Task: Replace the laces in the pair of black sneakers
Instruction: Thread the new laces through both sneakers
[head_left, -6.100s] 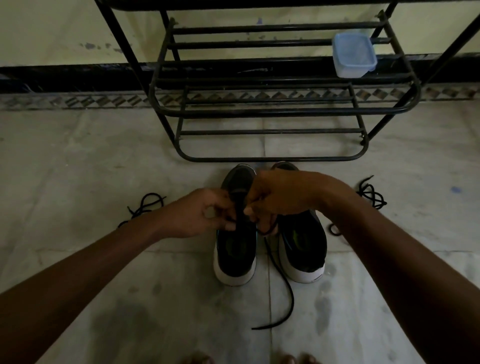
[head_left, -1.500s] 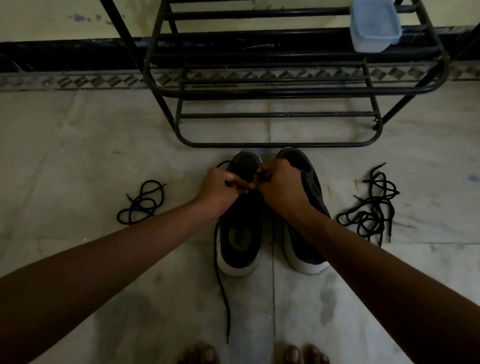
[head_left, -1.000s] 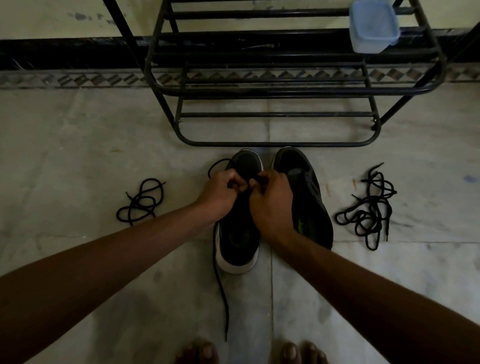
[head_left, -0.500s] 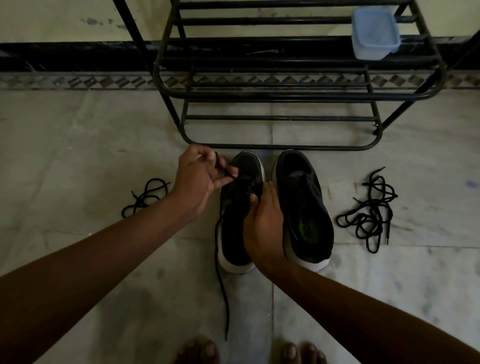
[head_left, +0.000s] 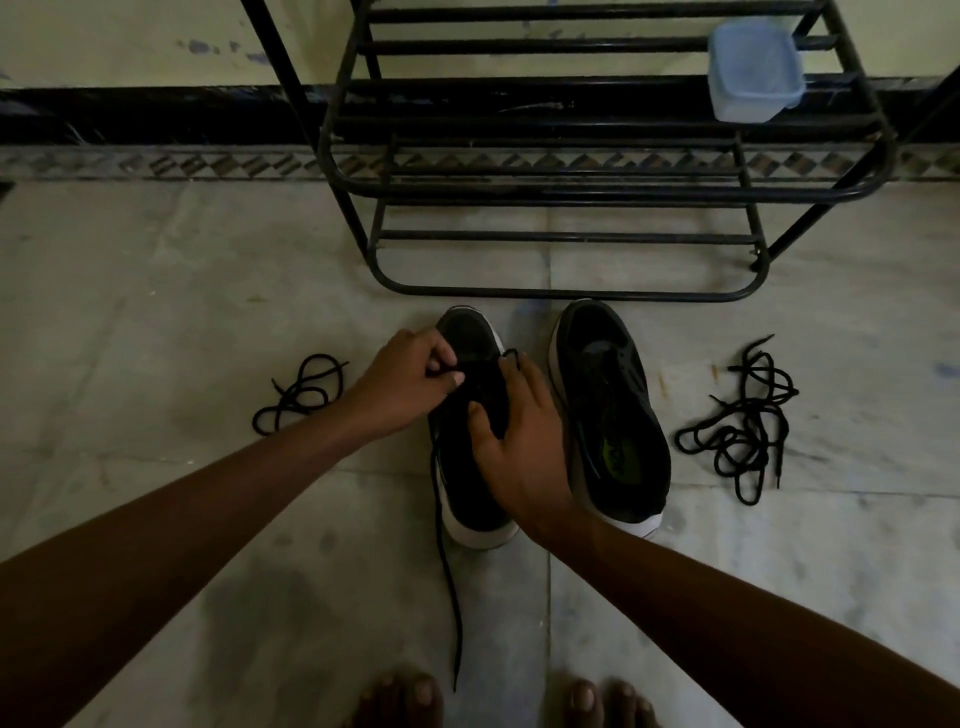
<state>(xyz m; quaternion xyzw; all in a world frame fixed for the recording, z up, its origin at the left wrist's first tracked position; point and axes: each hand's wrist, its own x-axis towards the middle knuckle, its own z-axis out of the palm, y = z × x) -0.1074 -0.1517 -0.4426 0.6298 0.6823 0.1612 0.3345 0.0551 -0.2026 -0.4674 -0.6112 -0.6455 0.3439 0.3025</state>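
Lacing the centre sneaker, one hand threading, one hand steadying.

The left hand (head_left: 402, 387) has its fingers bunched, pinching a thin black lace (head_left: 459, 623) at the toe-end eyelets. The right hand (head_left: 519, 452) lies with fingers spread on the black, white-soled sneaker (head_left: 460, 488) at frame centre, pressing it to the floor. The lace looks limp and light, best pinched close to its tip. The sneaker's soft upper probably wants holding by the sides.

Two sneakers (head_left: 613, 405); two loose lace bundles (head_left: 301, 395) on the floor (head_left: 156, 312); one threaded lace (head_left: 449, 587); one rack (head_left: 571, 293); one plastic container (head_left: 753, 67).
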